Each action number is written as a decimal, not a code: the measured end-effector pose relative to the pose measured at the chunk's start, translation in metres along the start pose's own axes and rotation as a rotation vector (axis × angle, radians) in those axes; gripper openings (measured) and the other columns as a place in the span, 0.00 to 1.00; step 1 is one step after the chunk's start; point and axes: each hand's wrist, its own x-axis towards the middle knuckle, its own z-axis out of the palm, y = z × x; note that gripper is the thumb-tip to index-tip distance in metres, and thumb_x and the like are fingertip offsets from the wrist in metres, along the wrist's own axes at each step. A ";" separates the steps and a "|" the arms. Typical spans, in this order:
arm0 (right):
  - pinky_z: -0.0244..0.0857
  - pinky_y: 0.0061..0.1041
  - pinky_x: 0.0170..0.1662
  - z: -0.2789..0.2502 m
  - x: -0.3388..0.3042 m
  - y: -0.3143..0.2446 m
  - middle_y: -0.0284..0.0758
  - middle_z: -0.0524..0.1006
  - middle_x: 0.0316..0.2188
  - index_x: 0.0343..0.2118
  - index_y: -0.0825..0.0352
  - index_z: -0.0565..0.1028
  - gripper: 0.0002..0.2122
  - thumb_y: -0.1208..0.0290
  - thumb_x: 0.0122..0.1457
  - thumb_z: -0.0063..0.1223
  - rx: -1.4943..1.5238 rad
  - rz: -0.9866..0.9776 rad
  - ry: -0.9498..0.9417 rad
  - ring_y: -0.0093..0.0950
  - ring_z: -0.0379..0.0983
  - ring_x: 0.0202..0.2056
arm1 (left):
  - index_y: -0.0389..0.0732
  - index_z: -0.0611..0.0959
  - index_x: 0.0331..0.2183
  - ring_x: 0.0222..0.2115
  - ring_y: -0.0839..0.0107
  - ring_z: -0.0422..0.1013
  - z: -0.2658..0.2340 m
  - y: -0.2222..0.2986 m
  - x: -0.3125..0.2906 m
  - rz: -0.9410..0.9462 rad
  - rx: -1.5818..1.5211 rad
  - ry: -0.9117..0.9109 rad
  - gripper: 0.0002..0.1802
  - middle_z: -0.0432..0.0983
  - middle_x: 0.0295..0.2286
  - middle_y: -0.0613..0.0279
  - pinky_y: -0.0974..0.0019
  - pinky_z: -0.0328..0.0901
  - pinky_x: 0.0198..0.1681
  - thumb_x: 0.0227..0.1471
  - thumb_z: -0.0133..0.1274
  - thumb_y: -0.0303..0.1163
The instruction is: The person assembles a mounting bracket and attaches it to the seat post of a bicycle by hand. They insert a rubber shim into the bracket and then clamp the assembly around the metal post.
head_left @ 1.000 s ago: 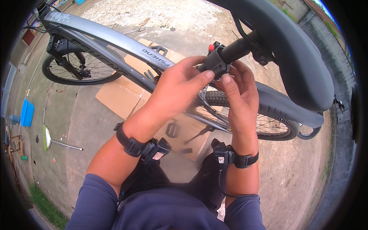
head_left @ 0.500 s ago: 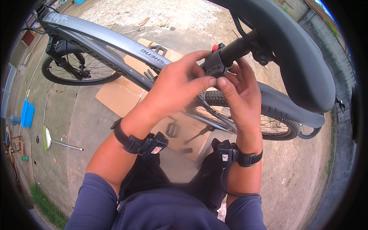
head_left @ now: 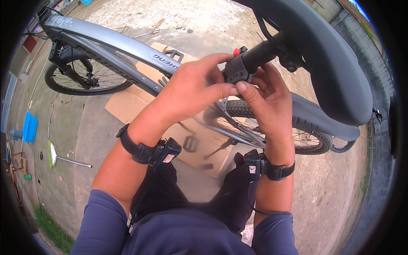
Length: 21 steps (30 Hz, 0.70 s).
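A grey bicycle frame (head_left: pixel 106 38) stands before me, with its black saddle (head_left: pixel 335 63) at the upper right. Round the black seat post (head_left: pixel 261 54) sits a black bracket (head_left: pixel 236 70) with holes in its face and a small red part (head_left: pixel 236 52) on top. My left hand (head_left: pixel 193 87) closes on the bracket from the left, thumb along its lower edge. From the right, my right hand (head_left: pixel 267 95) grips the same bracket, its fingers behind the post. Both thumb tips meet just below it. What the hidden fingertips press on cannot be seen.
Flattened cardboard (head_left: pixel 204 146) lies under the bicycle. The rear wheel (head_left: pixel 306 138) and grey mudguard (head_left: pixel 323 119) are at right, the front wheel (head_left: pixel 87 78) at left. A green-bristled broom (head_left: pixel 53 154) and blue basin (head_left: pixel 30 126) are farther left. A concrete wall (head_left: pixel 361 46) borders the right.
The bicycle frame and bracket have shifted slightly left in view. My right thumb has moved up a little against the bracket's lower edge; both hands keep their hold.
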 end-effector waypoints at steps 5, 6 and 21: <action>0.75 0.24 0.50 0.001 0.003 -0.007 0.37 0.79 0.49 0.59 0.74 0.71 0.28 0.78 0.54 0.66 -0.014 -0.032 -0.046 0.25 0.78 0.49 | 0.39 0.78 0.57 0.28 0.83 0.69 -0.006 -0.003 0.001 -0.005 0.014 -0.023 0.31 0.74 0.26 0.71 0.75 0.65 0.31 0.51 0.66 0.30; 0.75 0.25 0.50 0.000 0.003 -0.006 0.37 0.79 0.50 0.59 0.74 0.71 0.28 0.79 0.54 0.66 -0.039 -0.049 -0.058 0.24 0.78 0.49 | 0.39 0.78 0.58 0.28 0.83 0.69 -0.008 -0.003 0.002 -0.005 0.017 -0.029 0.31 0.74 0.26 0.71 0.75 0.65 0.31 0.52 0.66 0.30; 0.73 0.19 0.46 -0.001 0.017 -0.009 0.38 0.83 0.39 0.49 0.79 0.76 0.19 0.76 0.55 0.59 -0.105 0.009 -0.003 0.19 0.79 0.41 | 0.39 0.78 0.57 0.28 0.75 0.73 -0.020 -0.010 0.022 0.124 0.128 -0.079 0.24 0.78 0.26 0.63 0.68 0.68 0.35 0.65 0.52 0.41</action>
